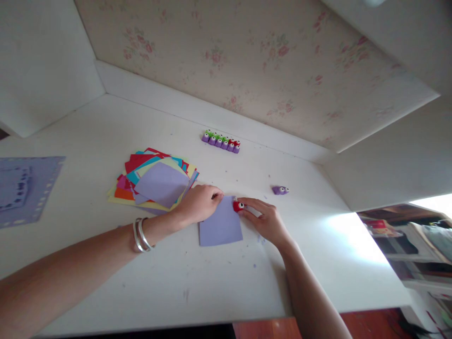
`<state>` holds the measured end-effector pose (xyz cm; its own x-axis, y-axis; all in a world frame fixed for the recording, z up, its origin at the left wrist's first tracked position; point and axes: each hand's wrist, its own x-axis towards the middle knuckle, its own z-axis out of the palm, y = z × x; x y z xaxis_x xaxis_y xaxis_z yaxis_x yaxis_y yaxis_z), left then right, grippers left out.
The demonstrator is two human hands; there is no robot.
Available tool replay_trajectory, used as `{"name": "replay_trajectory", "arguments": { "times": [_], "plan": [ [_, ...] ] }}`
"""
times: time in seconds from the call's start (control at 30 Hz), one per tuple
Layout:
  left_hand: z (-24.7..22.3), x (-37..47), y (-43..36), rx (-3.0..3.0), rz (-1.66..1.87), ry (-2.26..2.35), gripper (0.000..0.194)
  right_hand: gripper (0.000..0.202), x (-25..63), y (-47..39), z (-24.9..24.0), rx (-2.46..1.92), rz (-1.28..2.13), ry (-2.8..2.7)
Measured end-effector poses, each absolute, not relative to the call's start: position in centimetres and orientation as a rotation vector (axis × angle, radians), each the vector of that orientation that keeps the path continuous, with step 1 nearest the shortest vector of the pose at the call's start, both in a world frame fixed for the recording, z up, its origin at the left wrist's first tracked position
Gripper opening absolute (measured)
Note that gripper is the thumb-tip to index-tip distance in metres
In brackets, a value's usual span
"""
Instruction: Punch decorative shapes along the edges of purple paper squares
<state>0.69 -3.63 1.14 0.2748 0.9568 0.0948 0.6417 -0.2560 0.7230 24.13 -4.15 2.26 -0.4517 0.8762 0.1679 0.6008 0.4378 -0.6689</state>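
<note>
A lavender square of paper (221, 225) lies on the white table in front of me. My left hand (199, 202) is closed on its upper left edge, fingers curled in a pinch. At the upper right corner of the paper, a small red craft punch (238, 205) with a round white button sits over the edge. My right hand (261, 216) grips this punch between thumb and fingers. To the left, a fanned pile of coloured paper (162, 181) has another lavender sheet on top.
Several purple, green and red punches (221, 141) stand in two rows near the wall. A lone purple punch (280, 189) lies to the right. Lavender sheets with punched edges (42, 197) are at far left. Tiny paper scraps dot the table (155, 292).
</note>
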Motion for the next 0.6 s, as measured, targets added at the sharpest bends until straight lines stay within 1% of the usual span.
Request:
{"name": "replay_trajectory", "arguments": {
  "times": [0.23, 0.33, 0.43, 0.6],
  "plan": [
    [0.8, 1.1, -4.4, 2.154, 0.849, 1.426, 0.024, 0.027, 24.2, -4.2, 2.2, -1.243, 0.725, -2.203],
    [1.3, 1.1, -5.5, 2.309, 0.896, 1.498, 0.021, 0.027, 24.3, -4.2, 2.3, -1.224, 0.728, -2.212],
    [1.7, 1.4, -7.3, 2.476, 0.826, 1.476, 0.028, 0.024, 24.5, -4.2, 2.3, -1.184, 0.699, -2.232],
    [1.0, 1.8, -9.1, 2.548, 0.677, 1.408, 0.048, 0.022, 24.8, -4.0, 2.2, -1.179, 0.639, -2.247]
  ]
}}
